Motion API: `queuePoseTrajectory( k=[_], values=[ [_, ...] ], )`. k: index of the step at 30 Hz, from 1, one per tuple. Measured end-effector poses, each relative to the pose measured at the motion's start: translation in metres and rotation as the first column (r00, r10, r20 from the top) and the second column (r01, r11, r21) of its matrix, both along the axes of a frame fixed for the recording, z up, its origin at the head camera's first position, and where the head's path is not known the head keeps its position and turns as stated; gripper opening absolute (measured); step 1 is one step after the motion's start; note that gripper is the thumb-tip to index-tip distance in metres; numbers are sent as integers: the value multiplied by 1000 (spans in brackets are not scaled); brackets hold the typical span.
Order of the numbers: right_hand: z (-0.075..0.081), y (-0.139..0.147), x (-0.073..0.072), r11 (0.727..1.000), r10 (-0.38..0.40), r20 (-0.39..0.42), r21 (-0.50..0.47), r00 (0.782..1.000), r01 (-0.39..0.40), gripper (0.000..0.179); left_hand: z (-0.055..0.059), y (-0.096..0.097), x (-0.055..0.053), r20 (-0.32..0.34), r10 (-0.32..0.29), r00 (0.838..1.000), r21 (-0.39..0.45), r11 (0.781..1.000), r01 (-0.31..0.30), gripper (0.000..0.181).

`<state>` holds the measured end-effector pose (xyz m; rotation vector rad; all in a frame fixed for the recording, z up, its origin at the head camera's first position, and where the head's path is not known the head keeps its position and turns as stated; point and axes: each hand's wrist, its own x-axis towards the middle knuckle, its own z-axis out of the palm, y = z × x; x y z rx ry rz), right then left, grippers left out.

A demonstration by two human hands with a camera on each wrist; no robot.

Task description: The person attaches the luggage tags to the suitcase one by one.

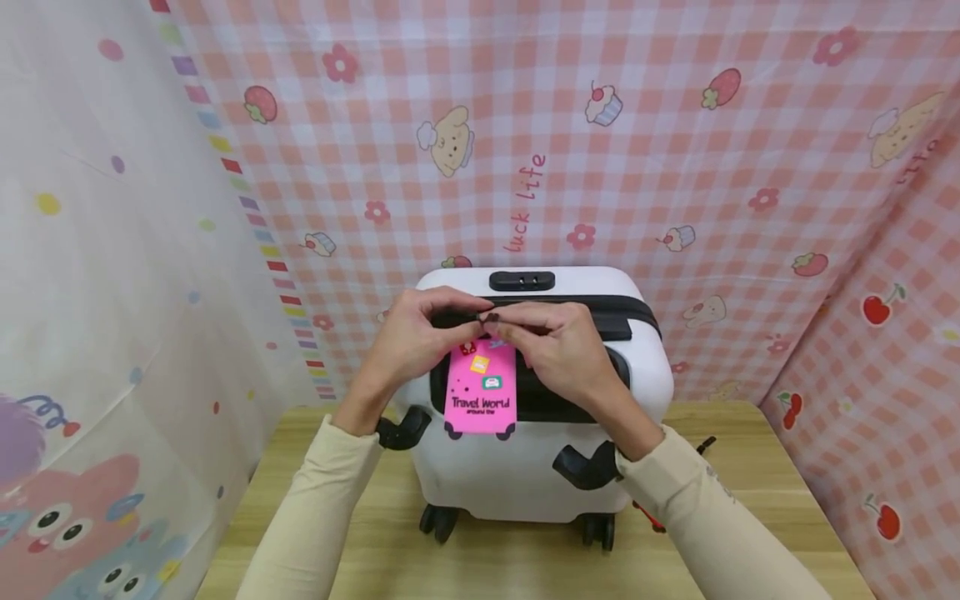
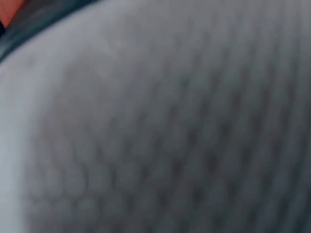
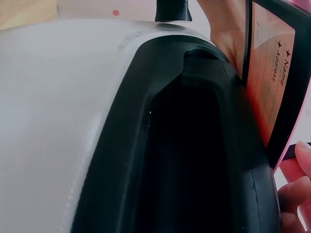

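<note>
A pink luggage tag [image 1: 480, 392] printed "Travel World" hangs in front of the white suitcase [image 1: 517, 475], over its black handle area. My left hand [image 1: 416, 333] and right hand [image 1: 566, 346] meet above the tag, thumbs and fingertips pinching its dark strap [image 1: 491, 320]. In the right wrist view, fingertips [image 3: 294, 196] pinch the black strap beside the tag's back, where a Name and Address card [image 3: 272, 63] shows. The black handle recess [image 3: 189, 136] fills that view's middle. Only the blurred textured suitcase shell [image 2: 155, 126] shows in the left wrist view.
The suitcase stands on a wooden table [image 1: 375, 558] with its black wheels [image 1: 438, 522] toward me and a combination lock [image 1: 522, 281] at the back. Two black wrist mounts [image 1: 405, 428] sit near its front. A red and black item [image 1: 651, 518] lies by the right sleeve. Patterned cloth surrounds the table.
</note>
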<state>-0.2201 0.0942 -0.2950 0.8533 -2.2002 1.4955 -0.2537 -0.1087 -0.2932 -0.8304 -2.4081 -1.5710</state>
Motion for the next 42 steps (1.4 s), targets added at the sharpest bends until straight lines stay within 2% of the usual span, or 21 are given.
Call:
queuePoseTrajectory(
  k=[13,22,30,37,42],
  values=[
    [1,-1,2,1000,-6,63,-30,998,7,16,-3,-2,-2,-53,-5,999,-3,1000,5,24],
    [1,-3,1,999,-36,74,-20,997,37,16,-3,-2,-1,-22,-13,1000,-35,999,12,28],
    [3,-5,1,997,-65,133,-37,989,71,19,-3,-3,-1,-22,-31,999,-26,999,31,29],
    [3,-5,2,996,-84,166,-25,982,89,24,-4,-5,0,-8,-66,998,55,996,67,26],
    [3,-6,1,993,-119,175,14,977,119,31,-4,-5,0,-9,-76,997,72,994,77,26]
  ],
)
